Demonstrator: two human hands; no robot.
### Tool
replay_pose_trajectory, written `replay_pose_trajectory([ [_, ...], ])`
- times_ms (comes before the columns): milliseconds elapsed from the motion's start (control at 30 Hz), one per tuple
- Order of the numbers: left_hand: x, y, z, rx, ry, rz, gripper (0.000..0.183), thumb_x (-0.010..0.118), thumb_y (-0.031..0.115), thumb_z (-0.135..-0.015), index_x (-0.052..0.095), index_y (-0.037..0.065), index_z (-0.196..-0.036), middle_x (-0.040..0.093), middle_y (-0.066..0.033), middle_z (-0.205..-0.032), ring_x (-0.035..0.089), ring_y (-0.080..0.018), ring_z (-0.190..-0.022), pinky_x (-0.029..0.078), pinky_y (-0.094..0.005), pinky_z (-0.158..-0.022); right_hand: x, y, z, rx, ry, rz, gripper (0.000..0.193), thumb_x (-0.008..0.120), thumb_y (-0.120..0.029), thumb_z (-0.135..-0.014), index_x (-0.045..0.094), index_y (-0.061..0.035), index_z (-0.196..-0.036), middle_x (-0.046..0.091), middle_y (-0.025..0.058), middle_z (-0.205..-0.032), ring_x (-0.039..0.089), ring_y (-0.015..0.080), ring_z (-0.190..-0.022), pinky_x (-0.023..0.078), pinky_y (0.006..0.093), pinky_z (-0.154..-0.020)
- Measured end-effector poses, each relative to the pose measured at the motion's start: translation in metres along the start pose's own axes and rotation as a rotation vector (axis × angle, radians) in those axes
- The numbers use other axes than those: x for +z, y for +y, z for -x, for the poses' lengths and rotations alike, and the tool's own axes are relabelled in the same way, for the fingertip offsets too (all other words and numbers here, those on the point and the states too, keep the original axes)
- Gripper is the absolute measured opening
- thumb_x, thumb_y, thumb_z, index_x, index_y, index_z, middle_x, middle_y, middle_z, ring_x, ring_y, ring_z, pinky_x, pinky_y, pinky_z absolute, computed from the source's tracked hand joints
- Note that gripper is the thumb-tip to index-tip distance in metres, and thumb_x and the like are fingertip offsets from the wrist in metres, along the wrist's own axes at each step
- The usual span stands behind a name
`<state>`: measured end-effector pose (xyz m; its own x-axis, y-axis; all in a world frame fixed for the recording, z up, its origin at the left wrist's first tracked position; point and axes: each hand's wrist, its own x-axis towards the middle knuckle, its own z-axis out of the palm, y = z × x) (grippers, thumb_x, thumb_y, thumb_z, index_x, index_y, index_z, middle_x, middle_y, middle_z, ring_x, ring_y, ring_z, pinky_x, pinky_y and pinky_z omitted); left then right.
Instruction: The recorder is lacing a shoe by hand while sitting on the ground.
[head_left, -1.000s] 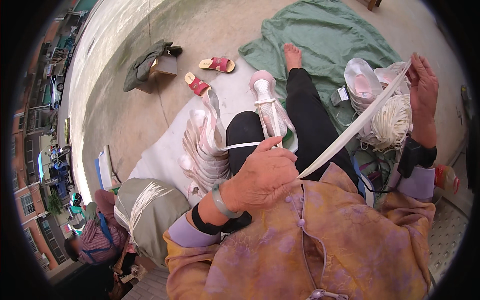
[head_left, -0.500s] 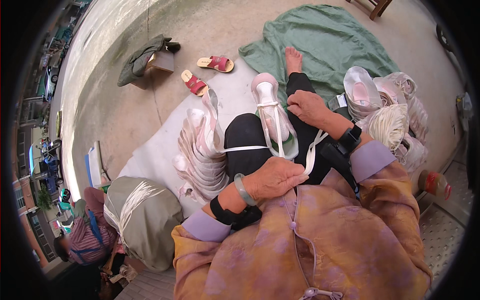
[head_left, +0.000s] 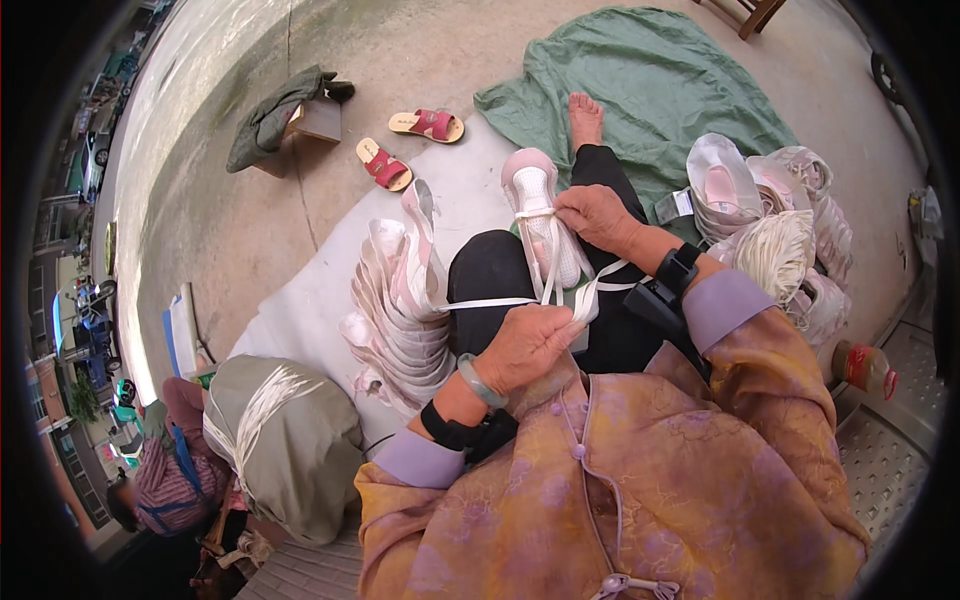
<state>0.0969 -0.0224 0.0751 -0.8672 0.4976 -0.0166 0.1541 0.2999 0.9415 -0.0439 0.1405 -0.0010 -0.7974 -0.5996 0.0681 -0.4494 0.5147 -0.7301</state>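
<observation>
Now the right hand (head_left: 598, 215), which a second ago was stretched far out to the person's right with the white ribbon (head_left: 500, 302) drawn taut and half a second ago was coming in over the knee, has settled on the pale pink shoe upper (head_left: 545, 225) that rests on the black-clad leg; the long pull looks finished and the work appears to have passed to seating the ribbon around the upper. Going from the left: a grey-green sack (head_left: 290, 440) with a sheaf of white strips (head_left: 250, 415) lying across it sits at the person's left side, and beside it, on a white sheet (head_left: 300, 310), stands a fanned stack of pink and white uppers (head_left: 400, 310). The left hand (head_left: 525, 345) has stayed close to the body and is closed in a loose fist around the ribbon, which runs out from it to the left toward the stack and up to the upper just above. The right hand touches that upper at its right edge, fingers (head_left: 570, 205) bent and pinching the ribbon where it crosses the top. Farther right lies a heap of finished uppers (head_left: 770, 230) beside a green cloth (head_left: 660, 90).
</observation>
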Motion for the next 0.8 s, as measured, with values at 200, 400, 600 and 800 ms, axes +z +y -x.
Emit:
replay_pose_trajectory([
  [200,-0.004,0.002,-0.006,-0.065,0.035,0.069,0.024,0.047,0.018,-0.09,0.053,0.001,-0.074,0.046,-0.0083,-0.059,0.046,-0.0213,-0.054,0.039,-0.0301,-0.052,0.004,0.01,-0.007,-0.112,0.139,0.104,0.01,0.052,-0.015,-0.074,0.056,-0.0059,-0.072,0.056,0.0129,-0.069,0.057,0.0318,-0.068,0.045,0.0394,-0.061],
  [400,-0.004,0.001,-0.012,-0.041,0.06,0.038,0.024,0.047,0.018,-0.09,0.054,0.001,-0.075,0.05,-0.0097,-0.061,0.05,-0.0216,-0.056,0.04,-0.0298,-0.055,-0.015,0.007,-0.022,-0.115,0.218,0.19,0.008,0.052,-0.013,-0.07,0.055,-0.0053,-0.071,0.058,0.0097,-0.072,0.057,0.0275,-0.066,0.045,0.0352,-0.057],
  [600,-0.001,0.004,-0.016,-0.025,0.033,0.05,0.026,0.046,0.02,-0.09,0.053,0.002,-0.073,0.05,-0.0097,-0.061,0.05,-0.0228,-0.057,0.04,-0.03,-0.055,-0.011,-0.001,-0.02,0.404,-0.041,-0.787,0.012,0.051,-0.01,-0.077,0.059,-0.0021,-0.08,0.055,-0.0006,-0.072,0.051,0.0094,-0.067,0.042,0.0228,-0.065],
  [800,0.001,0.001,-0.017,-0.054,0.001,-0.016,0.025,0.046,0.019,-0.09,0.054,0.001,-0.074,0.05,-0.0098,-0.061,0.05,-0.0233,-0.058,0.04,-0.0305,-0.056,-0.006,0.01,-0.026,0.413,-0.196,-0.832,0.008,0.052,-0.012,-0.079,0.055,-0.0052,-0.082,0.05,-0.0027,-0.073,0.046,0.0067,-0.069,0.038,0.02,-0.065],
])
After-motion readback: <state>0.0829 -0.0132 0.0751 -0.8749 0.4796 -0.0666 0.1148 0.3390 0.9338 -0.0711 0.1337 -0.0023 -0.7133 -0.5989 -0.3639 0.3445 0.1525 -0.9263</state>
